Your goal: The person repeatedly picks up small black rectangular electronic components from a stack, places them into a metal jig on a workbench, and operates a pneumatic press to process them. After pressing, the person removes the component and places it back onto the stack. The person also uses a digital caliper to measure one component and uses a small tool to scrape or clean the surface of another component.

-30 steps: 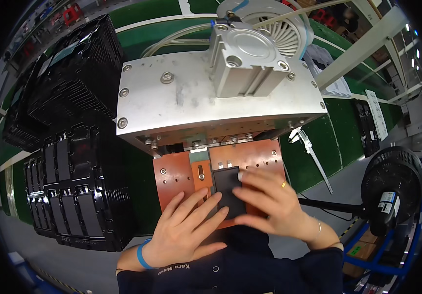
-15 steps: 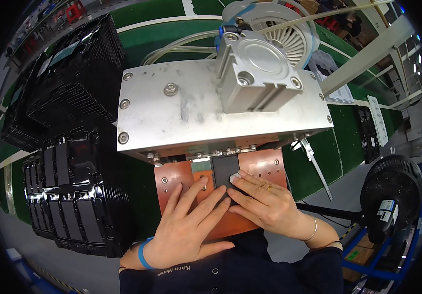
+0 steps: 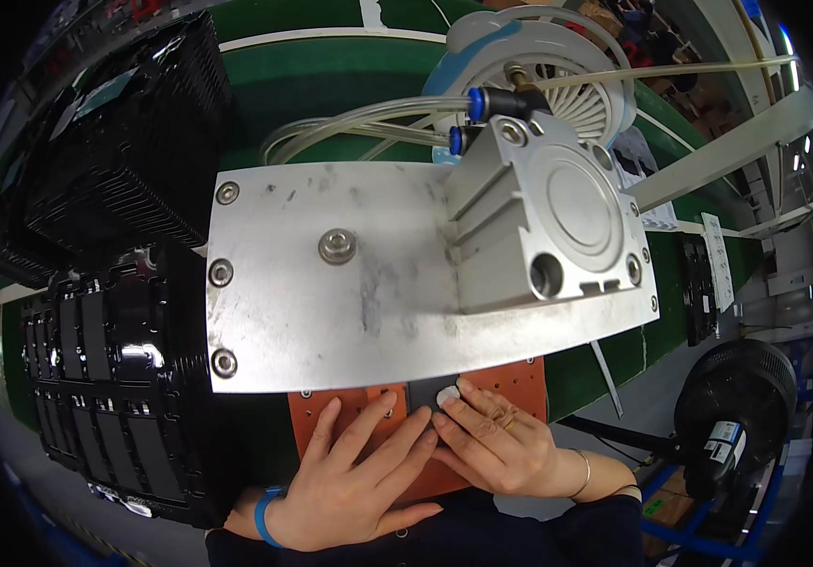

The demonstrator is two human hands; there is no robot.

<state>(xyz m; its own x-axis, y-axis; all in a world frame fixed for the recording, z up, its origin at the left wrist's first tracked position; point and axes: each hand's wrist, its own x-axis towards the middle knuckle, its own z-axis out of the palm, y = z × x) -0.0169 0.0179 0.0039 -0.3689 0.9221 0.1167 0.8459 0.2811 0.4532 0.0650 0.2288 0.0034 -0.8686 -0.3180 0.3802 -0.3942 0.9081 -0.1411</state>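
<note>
A flat dark grey rectangular piece [image 3: 419,393] lies on the orange plate [image 3: 525,401] at the front of a metal press fixture [image 3: 283,293]; its far end is hidden beneath the fixture's top. My left hand [image 3: 354,472] rests with spread fingers on the orange plate, its forefinger at the piece's left edge. Over the right part of the piece, my right hand [image 3: 505,444] keeps its fingers close together. Its fingertips pinch or press a small white rounded pad [image 3: 448,395] against the dark surface. The lower part of the piece is covered by my fingers.
A silver air cylinder [image 3: 567,208] with clear hoses [image 3: 368,115] tops the fixture. Stacked black trays [image 3: 113,378] holding dark pieces stand at left. A white fan [image 3: 557,76] is behind, a black round-headed device [image 3: 737,406] at right. The table [image 3: 331,66] is green.
The view has shifted, so the fixture's top looks larger and hides more of the plate and dark piece. Both hands stay at nearly the same spots on the piece and plate.
</note>
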